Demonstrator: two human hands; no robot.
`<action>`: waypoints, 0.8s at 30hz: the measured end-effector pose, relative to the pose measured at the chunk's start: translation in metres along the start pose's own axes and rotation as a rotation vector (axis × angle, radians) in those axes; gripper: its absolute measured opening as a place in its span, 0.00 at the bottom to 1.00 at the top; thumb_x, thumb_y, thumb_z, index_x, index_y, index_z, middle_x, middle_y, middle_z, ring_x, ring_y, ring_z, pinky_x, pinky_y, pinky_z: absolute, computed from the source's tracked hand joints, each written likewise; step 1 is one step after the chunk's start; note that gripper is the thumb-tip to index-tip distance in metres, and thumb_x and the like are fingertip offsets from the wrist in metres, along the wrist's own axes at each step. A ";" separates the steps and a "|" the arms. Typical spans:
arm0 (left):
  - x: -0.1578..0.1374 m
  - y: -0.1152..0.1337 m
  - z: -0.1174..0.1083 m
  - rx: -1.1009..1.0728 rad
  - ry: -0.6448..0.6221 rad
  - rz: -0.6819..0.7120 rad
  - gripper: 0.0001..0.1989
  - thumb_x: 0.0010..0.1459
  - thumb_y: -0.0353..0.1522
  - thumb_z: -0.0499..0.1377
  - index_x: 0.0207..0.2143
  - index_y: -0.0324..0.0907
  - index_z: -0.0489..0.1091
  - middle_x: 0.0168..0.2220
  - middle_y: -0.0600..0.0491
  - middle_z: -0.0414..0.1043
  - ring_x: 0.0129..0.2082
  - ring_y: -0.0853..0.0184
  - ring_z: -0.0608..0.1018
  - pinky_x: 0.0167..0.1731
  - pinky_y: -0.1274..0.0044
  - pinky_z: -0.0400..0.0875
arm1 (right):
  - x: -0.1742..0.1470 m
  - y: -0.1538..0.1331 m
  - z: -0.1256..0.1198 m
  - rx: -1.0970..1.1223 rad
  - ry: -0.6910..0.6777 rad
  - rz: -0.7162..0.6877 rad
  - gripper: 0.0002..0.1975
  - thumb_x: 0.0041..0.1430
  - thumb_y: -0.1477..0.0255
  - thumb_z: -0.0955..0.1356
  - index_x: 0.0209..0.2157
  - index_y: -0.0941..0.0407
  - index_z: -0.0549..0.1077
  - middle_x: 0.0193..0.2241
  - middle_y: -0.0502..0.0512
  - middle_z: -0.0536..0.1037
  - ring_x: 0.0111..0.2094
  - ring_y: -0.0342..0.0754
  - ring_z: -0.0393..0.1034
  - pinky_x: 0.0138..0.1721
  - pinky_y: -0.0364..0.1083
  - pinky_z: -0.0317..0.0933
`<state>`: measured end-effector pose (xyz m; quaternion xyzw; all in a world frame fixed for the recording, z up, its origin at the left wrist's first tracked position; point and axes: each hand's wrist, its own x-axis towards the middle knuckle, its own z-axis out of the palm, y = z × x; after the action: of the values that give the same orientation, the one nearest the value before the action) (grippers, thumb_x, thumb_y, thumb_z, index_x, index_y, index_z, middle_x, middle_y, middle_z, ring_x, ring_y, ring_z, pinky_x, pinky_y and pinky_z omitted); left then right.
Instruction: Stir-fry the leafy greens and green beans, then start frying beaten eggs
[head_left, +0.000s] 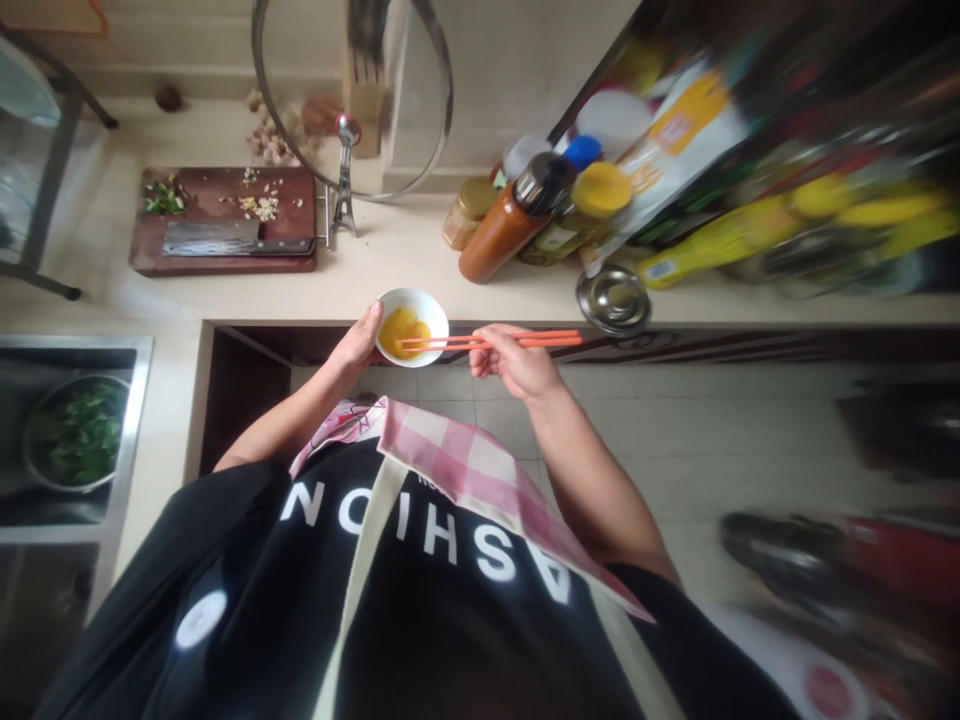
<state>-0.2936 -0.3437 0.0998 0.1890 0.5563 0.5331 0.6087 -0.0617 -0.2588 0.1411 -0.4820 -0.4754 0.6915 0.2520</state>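
White bowl: held by the side in left hand, thumb at rim, at the near edge of the counter; yellow egg inside. Red chopsticks, one pair: gripped in right hand, tips in the egg. Behind, on the counter: brown cutting board, bearing cleaver and chopped bits; to the right, orange bottle.

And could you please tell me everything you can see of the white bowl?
The white bowl is round and smooth, perhaps ceramic, its mouth facing up. The left hand grips its side, thumb at the rim, by the front edge of the counter. Inside is yellow liquid, possibly egg, where the orange chopsticks in the right hand reach.
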 end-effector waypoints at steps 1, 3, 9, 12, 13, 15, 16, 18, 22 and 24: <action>-0.001 0.000 -0.001 0.004 0.000 0.003 0.41 0.62 0.58 0.51 0.66 0.40 0.62 0.54 0.39 0.76 0.46 0.52 0.82 0.40 0.65 0.80 | 0.000 0.000 0.000 0.000 0.021 -0.012 0.25 0.41 0.52 0.75 0.29 0.59 0.70 0.18 0.50 0.74 0.17 0.41 0.68 0.19 0.39 0.62; -0.001 0.000 -0.002 0.013 0.010 -0.004 0.41 0.62 0.58 0.51 0.66 0.39 0.62 0.54 0.38 0.76 0.45 0.51 0.82 0.39 0.65 0.80 | -0.002 -0.002 0.000 -0.028 0.032 -0.017 0.25 0.42 0.52 0.75 0.29 0.59 0.70 0.18 0.50 0.73 0.17 0.41 0.68 0.18 0.38 0.62; 0.003 0.000 -0.007 -0.018 0.052 -0.028 0.39 0.63 0.56 0.52 0.65 0.40 0.64 0.52 0.39 0.77 0.43 0.52 0.82 0.40 0.64 0.80 | 0.002 -0.002 -0.003 -0.058 0.001 -0.021 0.24 0.44 0.53 0.75 0.28 0.59 0.70 0.18 0.51 0.74 0.16 0.40 0.68 0.18 0.38 0.60; 0.003 0.002 -0.007 -0.061 0.092 -0.036 0.37 0.63 0.55 0.54 0.63 0.38 0.66 0.48 0.40 0.79 0.44 0.53 0.82 0.43 0.65 0.79 | 0.006 0.000 0.003 -0.013 -0.012 0.006 0.21 0.47 0.56 0.74 0.29 0.59 0.70 0.18 0.50 0.74 0.17 0.41 0.68 0.18 0.38 0.61; 0.002 0.003 -0.006 -0.072 0.102 -0.036 0.37 0.63 0.54 0.54 0.63 0.37 0.66 0.47 0.40 0.80 0.45 0.53 0.82 0.43 0.65 0.79 | 0.007 0.000 0.007 0.014 0.015 0.015 0.20 0.49 0.57 0.74 0.29 0.59 0.69 0.18 0.50 0.74 0.17 0.40 0.68 0.18 0.37 0.61; 0.001 0.005 -0.007 -0.078 0.126 -0.036 0.35 0.64 0.53 0.54 0.61 0.35 0.68 0.45 0.40 0.80 0.45 0.53 0.82 0.43 0.65 0.79 | 0.010 -0.002 0.014 0.049 0.069 0.048 0.18 0.53 0.59 0.73 0.27 0.59 0.68 0.17 0.49 0.73 0.16 0.39 0.68 0.18 0.36 0.60; 0.002 0.007 -0.008 -0.076 0.131 -0.042 0.34 0.65 0.52 0.53 0.61 0.35 0.68 0.44 0.40 0.81 0.45 0.53 0.82 0.42 0.65 0.80 | 0.012 -0.004 0.017 0.038 -0.022 0.104 0.17 0.55 0.59 0.72 0.28 0.59 0.68 0.17 0.49 0.74 0.16 0.40 0.68 0.17 0.37 0.60; 0.008 0.009 -0.012 -0.059 0.142 -0.043 0.32 0.67 0.51 0.51 0.61 0.36 0.68 0.45 0.41 0.81 0.46 0.53 0.82 0.42 0.66 0.80 | 0.018 -0.008 0.020 0.082 -0.060 0.119 0.13 0.61 0.63 0.68 0.30 0.59 0.69 0.18 0.49 0.75 0.17 0.40 0.69 0.18 0.37 0.61; 0.020 0.011 -0.019 0.002 0.094 -0.058 0.29 0.69 0.49 0.47 0.61 0.40 0.69 0.50 0.44 0.79 0.50 0.54 0.81 0.41 0.68 0.81 | 0.026 -0.015 0.019 0.082 -0.056 0.113 0.11 0.66 0.71 0.64 0.29 0.60 0.69 0.18 0.49 0.74 0.16 0.39 0.68 0.17 0.36 0.59; 0.021 0.012 -0.020 0.049 0.103 -0.063 0.29 0.69 0.49 0.48 0.60 0.41 0.69 0.50 0.46 0.80 0.51 0.54 0.81 0.41 0.68 0.81 | 0.025 -0.017 0.019 0.087 -0.081 0.098 0.11 0.67 0.71 0.64 0.30 0.61 0.70 0.18 0.49 0.75 0.17 0.40 0.69 0.17 0.36 0.59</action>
<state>-0.3208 -0.3283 0.0936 0.1585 0.6054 0.5089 0.5911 -0.0908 -0.2389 0.1471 -0.4651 -0.4305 0.7419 0.2190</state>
